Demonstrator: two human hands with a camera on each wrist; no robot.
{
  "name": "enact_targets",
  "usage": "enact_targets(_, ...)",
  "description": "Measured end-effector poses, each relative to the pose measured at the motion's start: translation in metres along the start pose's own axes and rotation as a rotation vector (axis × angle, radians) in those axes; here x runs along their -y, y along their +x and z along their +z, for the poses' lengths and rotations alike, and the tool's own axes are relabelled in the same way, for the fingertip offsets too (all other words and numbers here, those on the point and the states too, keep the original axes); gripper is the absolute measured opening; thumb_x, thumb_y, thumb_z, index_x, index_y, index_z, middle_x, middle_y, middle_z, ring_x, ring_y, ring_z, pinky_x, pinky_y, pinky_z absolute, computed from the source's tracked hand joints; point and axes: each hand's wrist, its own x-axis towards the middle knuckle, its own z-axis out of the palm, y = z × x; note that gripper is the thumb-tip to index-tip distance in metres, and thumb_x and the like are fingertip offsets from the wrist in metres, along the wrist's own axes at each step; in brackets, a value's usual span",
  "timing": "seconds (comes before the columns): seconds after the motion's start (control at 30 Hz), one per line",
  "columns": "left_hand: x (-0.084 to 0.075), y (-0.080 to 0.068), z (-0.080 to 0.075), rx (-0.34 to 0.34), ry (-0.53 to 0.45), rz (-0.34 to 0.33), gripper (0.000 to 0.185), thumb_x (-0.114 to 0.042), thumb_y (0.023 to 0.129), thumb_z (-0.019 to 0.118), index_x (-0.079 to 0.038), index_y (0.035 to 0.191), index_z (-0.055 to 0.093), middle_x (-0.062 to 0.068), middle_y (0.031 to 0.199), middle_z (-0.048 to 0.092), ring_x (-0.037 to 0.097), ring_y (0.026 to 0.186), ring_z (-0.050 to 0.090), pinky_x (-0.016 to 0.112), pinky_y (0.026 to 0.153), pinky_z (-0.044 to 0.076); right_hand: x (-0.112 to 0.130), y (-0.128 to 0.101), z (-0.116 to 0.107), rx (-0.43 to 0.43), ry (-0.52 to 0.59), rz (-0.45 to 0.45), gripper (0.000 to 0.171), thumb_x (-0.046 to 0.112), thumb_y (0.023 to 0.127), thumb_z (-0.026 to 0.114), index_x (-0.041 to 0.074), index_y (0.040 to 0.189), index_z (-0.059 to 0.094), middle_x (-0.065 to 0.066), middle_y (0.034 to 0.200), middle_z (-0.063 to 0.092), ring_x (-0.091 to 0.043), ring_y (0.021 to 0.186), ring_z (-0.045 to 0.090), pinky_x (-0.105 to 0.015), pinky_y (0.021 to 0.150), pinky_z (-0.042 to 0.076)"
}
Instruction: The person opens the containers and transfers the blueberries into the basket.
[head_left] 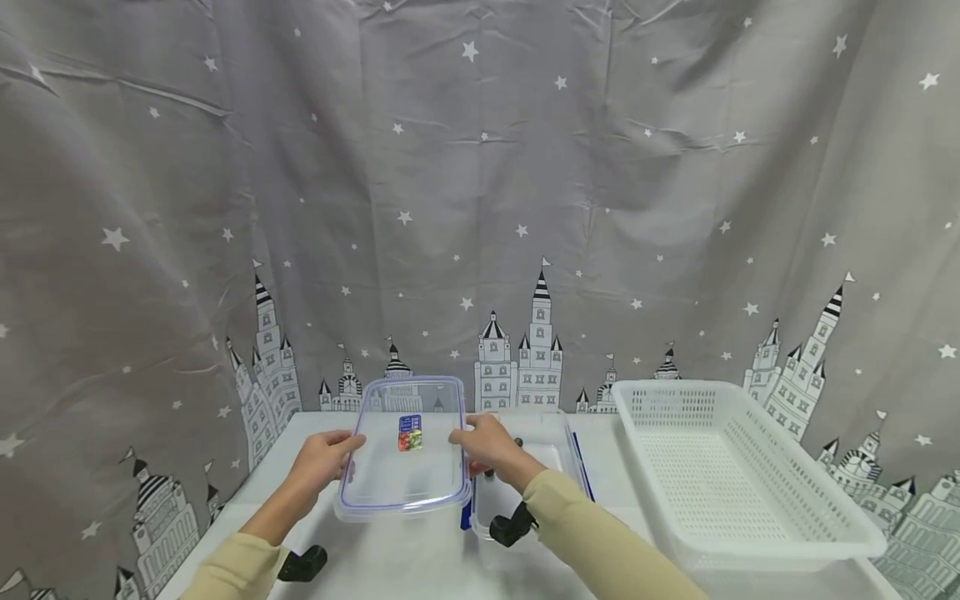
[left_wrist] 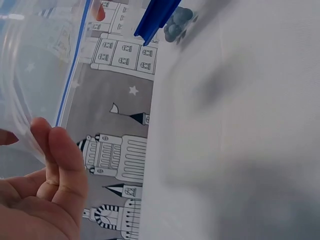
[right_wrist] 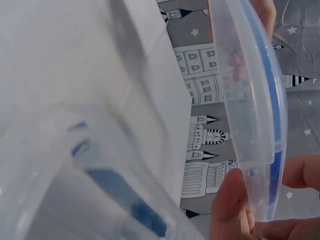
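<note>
The lid (head_left: 403,450) hangs above the table (head_left: 420,558), left of the container (head_left: 525,475) and basket (head_left: 735,475).

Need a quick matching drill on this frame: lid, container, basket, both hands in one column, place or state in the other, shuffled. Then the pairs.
Column 1
1. clear lid
2. clear container
3. white basket
4. left hand

Column 2
A. grips the lid's left edge
B. on the table's right side, perforated
C. held tilted above the table between both hands, blue seal, sticker on it
D. on the table under the right hand, blue clips

Pairs: 1-C, 2-D, 3-B, 4-A
</note>
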Motion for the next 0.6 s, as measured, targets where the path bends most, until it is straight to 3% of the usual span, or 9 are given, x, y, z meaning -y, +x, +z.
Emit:
enact_targets(0.13,0.005,0.002,-0.007,0.006,-0.042,-0.027,0.065,-0.032,0.102,0.053,0.014,0.145,0.040,0.033,0.144,0.047,0.024,0.097,0.063,0.036,0.084,0.056,0.003,0.001,0.008,0.035,0.049,0.010,0.055,0.016,0.091,0.063,-0.005,0.141,0.052,-0.020,0.102,0.074,-0.031,0.074,0.073,-0.036,0.061,0.061)
enact_targets(0.33,0.010,0.005,-0.013,0.000,-0.083,-0.041,0.059,-0.023,0.101,0.053,0.017,0.142,0.041,0.027,0.123,0.059,0.014,0.072,0.061,0.030,0.070,0.054,0.004,0.005,0.019,0.057,0.076,0.033,0.056,0.013,0.089,0.064,-0.007,0.140,0.051,-0.019,0.097,0.073,-0.034,0.073,0.073,-0.036,0.059,0.061)
enact_targets(0.5,0.015,0.006,-0.018,-0.007,-0.066,-0.038,0.056,-0.020,0.102,0.052,0.019,0.140,0.042,0.014,0.101,0.062,0.013,0.071,0.059,0.029,0.065,0.054,0.005,0.008,0.028,0.071,0.111,0.084,0.073,0.011,0.087,0.065,-0.013,0.149,0.035,-0.023,0.102,0.071,-0.027,0.066,0.070,-0.036,0.059,0.061)
enact_targets(0.6,0.020,0.007,-0.021,-0.010,-0.060,-0.043,0.054,-0.018,0.102,0.049,0.020,0.140,0.041,0.011,0.096,0.061,0.014,0.073,0.058,0.028,0.065,0.055,0.005,0.009,0.035,0.093,0.127,0.107,0.077,0.012,0.087,0.065,-0.013,0.151,0.030,-0.023,0.106,0.070,-0.022,0.064,0.068,-0.035,0.059,0.061)
